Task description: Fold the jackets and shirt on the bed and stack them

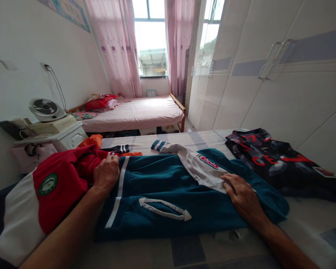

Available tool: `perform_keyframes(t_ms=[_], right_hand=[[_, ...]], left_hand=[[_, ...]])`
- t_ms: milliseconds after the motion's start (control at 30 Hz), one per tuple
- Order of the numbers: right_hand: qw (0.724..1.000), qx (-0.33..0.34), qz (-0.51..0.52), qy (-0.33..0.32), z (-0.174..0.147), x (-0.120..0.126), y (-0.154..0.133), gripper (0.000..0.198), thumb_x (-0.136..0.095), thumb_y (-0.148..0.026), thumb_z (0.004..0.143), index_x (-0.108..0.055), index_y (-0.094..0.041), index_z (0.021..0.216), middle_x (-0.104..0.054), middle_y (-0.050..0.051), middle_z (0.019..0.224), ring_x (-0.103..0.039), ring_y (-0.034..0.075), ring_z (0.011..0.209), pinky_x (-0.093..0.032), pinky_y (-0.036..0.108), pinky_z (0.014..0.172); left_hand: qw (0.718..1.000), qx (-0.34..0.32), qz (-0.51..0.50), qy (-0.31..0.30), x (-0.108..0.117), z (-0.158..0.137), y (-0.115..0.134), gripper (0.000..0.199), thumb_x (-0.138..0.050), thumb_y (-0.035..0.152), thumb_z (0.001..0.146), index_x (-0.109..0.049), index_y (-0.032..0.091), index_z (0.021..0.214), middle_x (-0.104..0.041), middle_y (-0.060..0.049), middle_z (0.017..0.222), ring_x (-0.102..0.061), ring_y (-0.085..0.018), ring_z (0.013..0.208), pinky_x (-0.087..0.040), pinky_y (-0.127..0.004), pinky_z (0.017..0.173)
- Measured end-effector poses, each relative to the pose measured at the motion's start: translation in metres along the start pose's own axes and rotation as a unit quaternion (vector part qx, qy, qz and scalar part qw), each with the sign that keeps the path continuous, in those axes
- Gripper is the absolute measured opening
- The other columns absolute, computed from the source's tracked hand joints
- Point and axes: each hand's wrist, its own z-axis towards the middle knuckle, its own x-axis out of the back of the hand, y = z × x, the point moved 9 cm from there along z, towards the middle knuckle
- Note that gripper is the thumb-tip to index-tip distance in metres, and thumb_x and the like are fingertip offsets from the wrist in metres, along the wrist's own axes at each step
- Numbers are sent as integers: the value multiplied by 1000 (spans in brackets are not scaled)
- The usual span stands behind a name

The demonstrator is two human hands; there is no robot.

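Note:
A teal jacket (156,177) with white trim lies spread on the bed in front of me, a zipped pocket slit facing up. Its grey sleeve (189,160), with a striped cuff and a lettered patch, is folded across the body. At the hem on the left, my left hand (106,171) is closed on the jacket's edge, its fingertips partly hidden. My right hand (242,198) rests on the sleeve and the teal cloth, fingers stretched out. Against my left forearm lies a red and white garment (64,183) with a round green badge.
A black and red patterned garment (274,157) lies at the right. Orange cloth (92,142) and a dark striped cuff (124,148) show behind the jacket. Beyond are a pink bed (145,110), a fan (46,109) on a cabinet and a white wardrobe (254,97).

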Motion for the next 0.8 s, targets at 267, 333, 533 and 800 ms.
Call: perform_keyframes(t_ms=[267,333,533,800], right_hand=[[1000,10,-6,16,0,2,-2,28,-39,-31,87,-63,-23,98,-65,6,109,-58,23,106,-43,40,90],[1000,12,-9,18,0,1,-2,29,-38,-31,87,-64,-23,96,-66,5,108,-59,23,106,-44,40,89],[999,16,-15,27,-1,-1,0,28,-39,-32,87,-65,-25,95,-67,4,108,-59,24,106,-44,41,88],[1000,19,-6,18,-5,-3,2,24,-41,-30,89,-62,-26,99,-65,4,111,-56,23,110,-43,41,92]], left_hand=[[954,-256,-150,-43,-26,-45,82,44,-41,39,87,-55,25,126,-48,-6,138,-41,-24,129,-33,-42,107],[956,-227,-156,-104,-43,-42,77,43,-38,42,88,-58,27,122,-52,-4,135,-49,-24,122,-39,-40,102],[962,-198,-152,-112,-22,26,104,42,-35,45,88,-63,25,112,-63,-5,118,-60,-22,103,-44,-33,91],[978,-84,-132,-140,-69,137,154,45,-38,46,90,-56,15,117,-56,-15,123,-51,-26,116,-40,-41,95]])
